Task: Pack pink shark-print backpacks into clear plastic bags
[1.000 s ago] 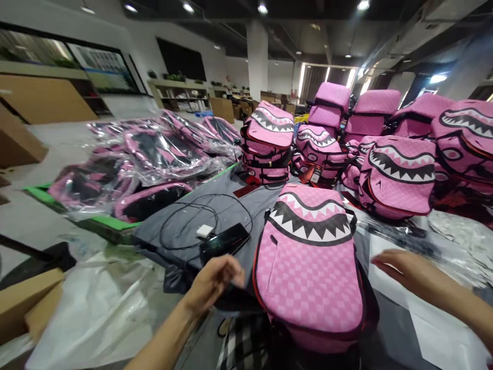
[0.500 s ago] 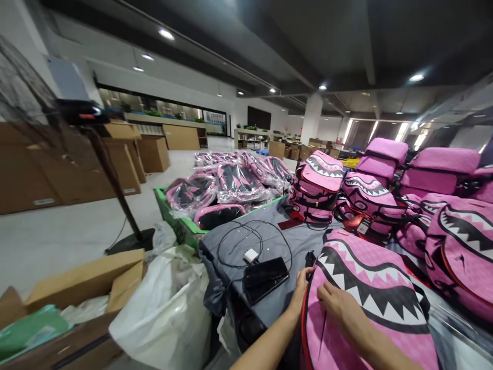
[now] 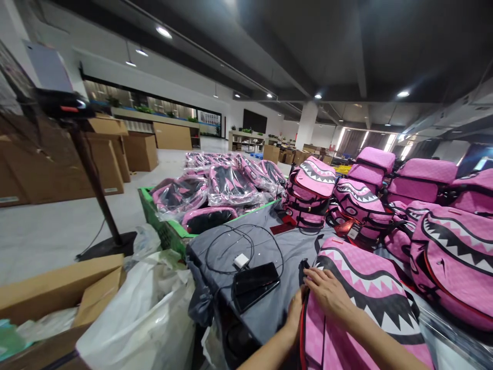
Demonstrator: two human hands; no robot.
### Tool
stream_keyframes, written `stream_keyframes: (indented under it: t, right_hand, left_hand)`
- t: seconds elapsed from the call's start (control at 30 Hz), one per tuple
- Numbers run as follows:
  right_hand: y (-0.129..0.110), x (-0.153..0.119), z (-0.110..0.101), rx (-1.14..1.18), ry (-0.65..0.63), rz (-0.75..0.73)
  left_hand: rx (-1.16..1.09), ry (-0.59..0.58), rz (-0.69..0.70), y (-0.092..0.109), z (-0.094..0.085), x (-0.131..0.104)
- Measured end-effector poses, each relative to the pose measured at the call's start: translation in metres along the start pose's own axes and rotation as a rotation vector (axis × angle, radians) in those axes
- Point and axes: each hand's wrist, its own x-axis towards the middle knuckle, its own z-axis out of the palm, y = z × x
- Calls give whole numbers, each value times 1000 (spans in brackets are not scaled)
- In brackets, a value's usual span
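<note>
A pink backpack (image 3: 381,288) with a black and white shark-teeth print lies in front of me on a grey cloth (image 3: 265,318). My right hand (image 3: 331,295) rests on its upper left part, fingers extended toward the edge beside a black strap. Lower down, my left hand (image 3: 296,311) is against the backpack's left side by the red trim; its fingertips are partly hidden, so its grip is unclear. Left of the hands lie a black phone (image 3: 256,280), a white charger (image 3: 241,261) and a looped black cable.
Plastic-wrapped pink bags (image 3: 233,185) fill a green crate (image 3: 165,231) behind the cloth. More pink backpacks (image 3: 454,257) stand at right. A white sack (image 3: 142,313), an open carton (image 3: 57,282) and a pole stand (image 3: 94,180) are at left.
My right hand has moved up and left across the backpack to its edge, and its fingers have extended. My left hand has slid slightly down. The camera view has shifted a little.
</note>
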Motion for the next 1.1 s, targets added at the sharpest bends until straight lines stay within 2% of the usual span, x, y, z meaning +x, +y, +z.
stream_keyframes:
  t: [0.1,0.17,0.23,0.3,0.4,0.47,0.53,0.6,0.67,0.73,0.8,0.87,0.93,0.97,1.03,1.1]
  right_hand:
    - [19,11,5,-52,-107,-24]
    - [29,13,6,-100,-128,-58]
    - [36,15,5,-136,-108,-64]
    - [36,23,4,-141,-83,-24]
    - [27,36,0,-101,-54,85]
    - [21,33,-9,-71,-39,181]
    - [17,8,-24,-31,6,260]
    - [7,-42,-45,33,123,250]
    - [-12,-109,-62,77,291,157]
    - [-36,-175,-67,79,373,133]
    - [-59,-222,-56,50,410,230]
    - [-77,-247,-35,-9,505,338]
    - [-91,-253,-16,-34,626,432]
    - [-98,-253,-8,-20,683,480]
    - [-110,-251,2,79,766,580]
    - [-119,-253,8,211,838,700]
  left_hand:
    - [41,-139,23,-10,-50,0]
    - [108,-245,103,-15,-84,-20]
    - [196,-392,252,-11,-100,-50]
    - [195,-526,332,8,-88,-78]
    - [155,-635,329,58,-34,-105]
    - [91,-690,318,94,-1,-110]
    - [-8,-667,179,121,15,-105]
    - [-100,-627,30,135,15,-93]
    - [-119,-589,-29,139,10,-82]
    - [-7,-536,26,140,11,-77]
    - [173,-499,221,146,17,-80]
    - [288,-506,510,155,24,-88]
    - [285,-503,764,163,23,-94]
    - [261,-473,840,164,19,-94]
    - [261,-377,882,157,7,-88]
    - [373,-297,875,140,-2,-78]
